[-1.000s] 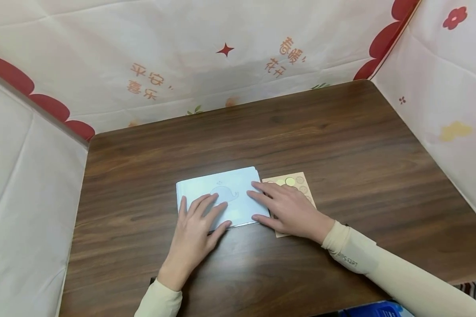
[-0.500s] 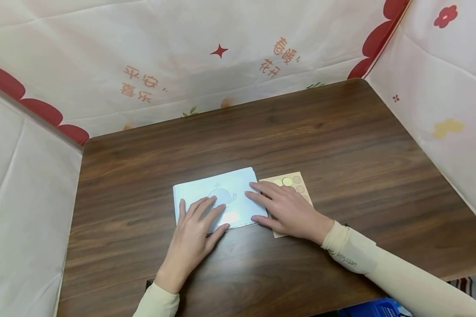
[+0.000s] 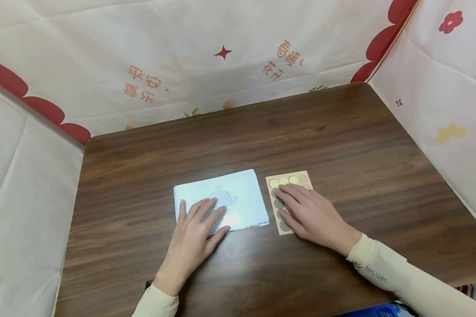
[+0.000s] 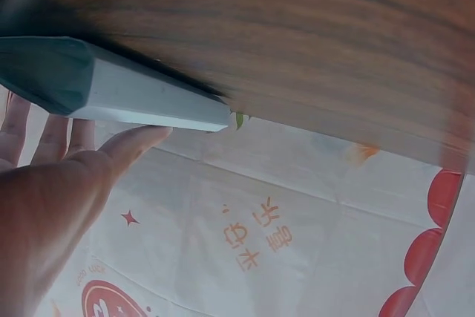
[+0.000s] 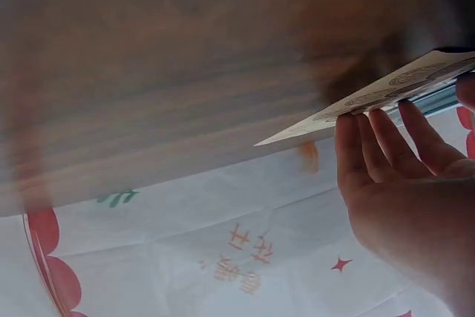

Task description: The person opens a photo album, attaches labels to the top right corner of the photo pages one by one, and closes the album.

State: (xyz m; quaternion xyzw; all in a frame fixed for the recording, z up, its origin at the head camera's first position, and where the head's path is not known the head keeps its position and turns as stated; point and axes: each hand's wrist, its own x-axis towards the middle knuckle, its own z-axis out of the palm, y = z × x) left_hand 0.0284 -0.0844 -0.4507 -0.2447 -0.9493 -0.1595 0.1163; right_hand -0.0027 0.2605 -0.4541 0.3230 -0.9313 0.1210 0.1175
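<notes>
A pale blue book (image 3: 242, 196) with a whale drawn on its cover lies flat on the table. My left hand (image 3: 192, 233) rests on its left part with fingers spread, the thumb along the near edge. From the left wrist view, the book's (image 4: 148, 98) thick side shows beside that thumb. Right of the book lies a thin tan sheet (image 3: 270, 178) with rows of coin-like rounds, some yellow, some grey. My right hand (image 3: 319, 215) touches it with fingers lightly bent and covers much of its right side. In the right wrist view, the fingertips meet the sheet's (image 5: 401, 87) surface.
Dark wood-grain table (image 3: 174, 149) lies under everything. White cloth walls (image 3: 206, 26) with red scallops stand at the back and both sides. A blue object (image 3: 374, 310) shows at the near edge, below the right sleeve.
My right hand has left the book's right edge and moved right onto the tan sheet, which now shows more and lies slightly farther from the book. My left hand has stayed put.
</notes>
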